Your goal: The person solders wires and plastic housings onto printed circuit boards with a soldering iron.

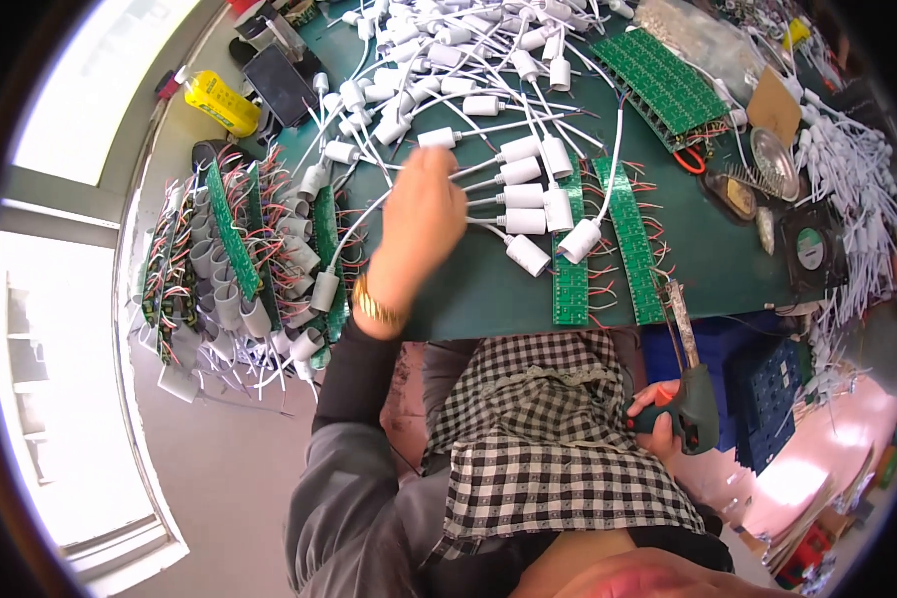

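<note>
- White, cylindrical, cabled sockets, some overlapping the green board.
- Left hand left of the green board: curled, hold unclear.
- Right hand below-right of it: wrapped around a gun-shaped tool.

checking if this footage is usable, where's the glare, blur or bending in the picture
Head view: window panes at left washed out white, pinkish floor at lower right glaring; head view: left hand looks slightly blurred; head view: fisheye bends the front edge of the green tabletop, corners black.

The left hand hides its own fingertips from view
</note>
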The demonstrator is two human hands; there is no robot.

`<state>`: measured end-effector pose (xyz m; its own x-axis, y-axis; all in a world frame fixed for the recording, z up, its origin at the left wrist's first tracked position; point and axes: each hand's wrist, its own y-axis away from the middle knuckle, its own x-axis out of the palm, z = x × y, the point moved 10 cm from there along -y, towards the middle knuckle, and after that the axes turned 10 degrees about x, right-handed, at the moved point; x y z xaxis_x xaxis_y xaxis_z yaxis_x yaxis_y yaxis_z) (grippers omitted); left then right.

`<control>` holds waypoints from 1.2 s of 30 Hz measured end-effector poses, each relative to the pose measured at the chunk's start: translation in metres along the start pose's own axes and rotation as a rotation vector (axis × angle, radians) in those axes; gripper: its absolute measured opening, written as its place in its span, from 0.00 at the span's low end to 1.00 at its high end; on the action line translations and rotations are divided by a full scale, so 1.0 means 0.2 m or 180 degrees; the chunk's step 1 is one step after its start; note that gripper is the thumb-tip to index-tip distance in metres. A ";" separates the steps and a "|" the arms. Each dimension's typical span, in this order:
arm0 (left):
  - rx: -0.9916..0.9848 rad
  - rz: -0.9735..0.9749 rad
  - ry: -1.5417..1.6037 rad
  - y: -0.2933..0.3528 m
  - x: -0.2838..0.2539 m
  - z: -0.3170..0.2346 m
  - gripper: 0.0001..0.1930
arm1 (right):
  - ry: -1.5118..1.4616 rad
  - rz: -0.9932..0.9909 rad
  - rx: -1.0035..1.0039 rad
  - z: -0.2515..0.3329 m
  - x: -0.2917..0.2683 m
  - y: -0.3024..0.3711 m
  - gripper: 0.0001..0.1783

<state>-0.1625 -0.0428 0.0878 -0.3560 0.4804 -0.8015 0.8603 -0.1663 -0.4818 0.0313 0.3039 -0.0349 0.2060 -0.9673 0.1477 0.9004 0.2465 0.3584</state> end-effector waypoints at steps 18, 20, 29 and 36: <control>0.0084 -0.2415 0.1950 0.05 -0.50 0.12 0.15 | -0.0441 -0.0211 -0.1141 0.14 0.04 0.07 0.17; 0.0353 -0.2535 0.2363 0.13 -0.61 0.02 0.12 | -0.0489 -0.0314 -0.1193 0.11 0.04 0.09 0.17; 0.1165 -0.0048 0.1185 0.22 -0.22 -0.56 0.07 | -0.0835 -0.0155 -0.0962 0.17 0.12 0.04 0.16; 0.1587 0.1057 0.0276 0.29 -0.02 -0.77 0.06 | -0.0583 -0.0089 -0.1104 0.17 0.14 0.04 0.14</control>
<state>-0.0557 0.0795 0.1176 -0.0485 0.3986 -0.9158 0.6383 -0.6929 -0.3354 0.0319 0.2813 0.0042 0.1362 -0.9391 0.3156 0.9872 0.1554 0.0363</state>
